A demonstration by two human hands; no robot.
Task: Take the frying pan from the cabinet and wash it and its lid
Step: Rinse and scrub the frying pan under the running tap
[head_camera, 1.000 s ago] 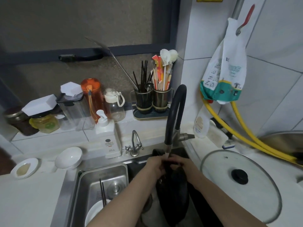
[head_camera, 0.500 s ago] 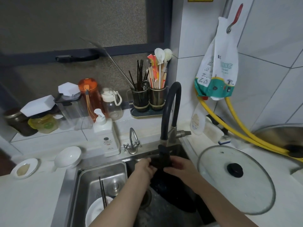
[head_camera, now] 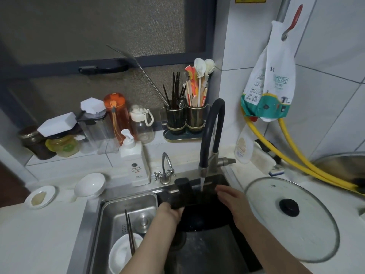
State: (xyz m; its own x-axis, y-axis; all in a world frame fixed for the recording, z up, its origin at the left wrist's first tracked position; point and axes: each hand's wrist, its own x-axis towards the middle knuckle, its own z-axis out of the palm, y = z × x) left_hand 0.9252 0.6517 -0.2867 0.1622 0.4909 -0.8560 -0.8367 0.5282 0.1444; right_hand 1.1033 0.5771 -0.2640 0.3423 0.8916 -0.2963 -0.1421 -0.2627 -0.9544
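Far left on the pale surface [head_camera: 39, 234]: a small white saucer [head_camera: 41, 197], then a white ceramic bowl [head_camera: 89, 184]. Behind, on the tiled ledge, a row of jars, an orange translucent bottle [head_camera: 116, 113] and a white pump dispenser [head_camera: 134, 161]. Next, a steel drain basket [head_camera: 110, 210] set in the sink, with a white plate [head_camera: 121, 254] and dark chopsticks [head_camera: 129, 232] inside.

At the centre, in the dark sink basin [head_camera: 207, 254], a black frying pan [head_camera: 199, 216], tilted under a thin stream from the black gooseneck tap [head_camera: 211, 125]; stubby black handle [head_camera: 182, 186] pointing up and to the left. Left hand [head_camera: 167, 214] at the pan's near-left rim by the handle base, grip closed over the edge. Right hand [head_camera: 231, 198] on the pan's right rim, fingers [head_camera: 222, 191] bent over the edge; how tightly, cannot tell.

Behind the tap, twin dark utensil holders [head_camera: 185, 119] full of chopsticks and spoons.

To the right, lying flat on the surface just beside the basin, a round glass lid with a black knob [head_camera: 288, 207], apart from both hands. Above it, a white and teal plastic bag [head_camera: 270, 84] hanging on the tiled wall, and yellow hoses [head_camera: 296, 163] sloping down towards the right.
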